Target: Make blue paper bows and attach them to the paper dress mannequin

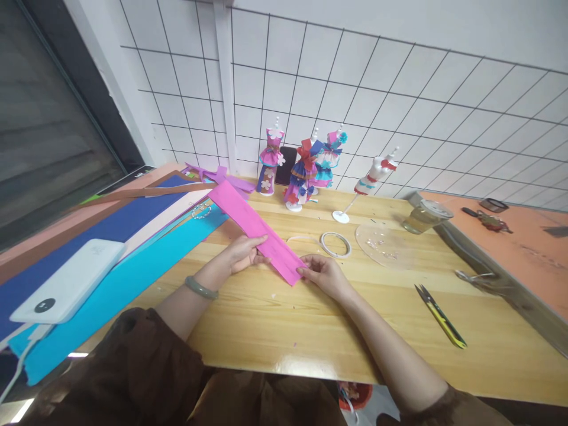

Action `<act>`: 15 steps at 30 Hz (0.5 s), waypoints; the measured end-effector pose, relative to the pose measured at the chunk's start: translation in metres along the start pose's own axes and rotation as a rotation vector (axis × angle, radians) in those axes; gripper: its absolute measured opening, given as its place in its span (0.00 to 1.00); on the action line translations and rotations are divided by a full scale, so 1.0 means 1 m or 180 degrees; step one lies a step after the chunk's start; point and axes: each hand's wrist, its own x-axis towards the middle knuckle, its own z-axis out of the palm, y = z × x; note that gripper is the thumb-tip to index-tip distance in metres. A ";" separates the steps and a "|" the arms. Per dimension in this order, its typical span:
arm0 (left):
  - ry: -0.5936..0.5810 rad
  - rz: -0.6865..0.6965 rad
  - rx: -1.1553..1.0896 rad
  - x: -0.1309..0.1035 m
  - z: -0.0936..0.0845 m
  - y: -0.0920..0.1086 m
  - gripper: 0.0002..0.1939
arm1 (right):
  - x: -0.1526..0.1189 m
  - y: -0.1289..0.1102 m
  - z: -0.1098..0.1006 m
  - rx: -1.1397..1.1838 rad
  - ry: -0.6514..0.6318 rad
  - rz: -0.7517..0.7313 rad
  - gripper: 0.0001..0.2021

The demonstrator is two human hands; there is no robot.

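Observation:
A long pink strip (260,234) slants over the wooden table (257,331), its near end toward the right. My left hand (245,253) grips the strip's lower left edge around its middle, the thumb on top. At the near right corner, my right hand (323,273) pinches the strip between thumb and fingers. A roll of white tape (336,244) lies just beyond my right hand. Farther right, yellow and black snips (441,316) rest with their blades pointing away. Blue, white and brown strips lie left of my left hand, with a turquoise strip (133,281) nearest.
Several small dressed mannequins, one in pink (271,155), stand along the tiled wall. A barer mannequin (375,174) leans at the right. Behind the snips are a cup (426,217) and a clear round sheet (379,245). A white power bank (68,281) lies on the left strips.

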 end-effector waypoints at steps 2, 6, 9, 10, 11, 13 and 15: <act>-0.0014 -0.0055 -0.0108 0.000 -0.001 0.000 0.08 | 0.000 0.002 0.000 -0.0016 -0.0006 -0.0016 0.17; -0.0045 -0.0086 -0.0298 0.002 -0.002 0.000 0.07 | 0.001 0.004 -0.001 -0.0076 -0.0025 -0.0026 0.17; -0.0059 -0.0092 -0.0394 0.002 -0.002 -0.001 0.06 | 0.001 0.005 -0.002 -0.0119 -0.0035 -0.0029 0.17; -0.0092 -0.0086 -0.0413 0.002 -0.002 -0.001 0.06 | 0.001 0.005 -0.002 -0.0118 -0.0040 -0.0028 0.17; -0.0134 -0.0078 -0.0427 0.002 -0.002 -0.001 0.06 | 0.002 0.006 -0.003 -0.0108 -0.0045 -0.0028 0.17; -0.0223 -0.0061 -0.0430 0.001 -0.002 0.000 0.06 | 0.002 0.006 -0.003 -0.0076 -0.0054 -0.0031 0.17; -0.0300 -0.0074 -0.0372 0.001 -0.004 -0.001 0.06 | 0.002 0.006 -0.004 -0.0040 -0.0052 -0.0052 0.17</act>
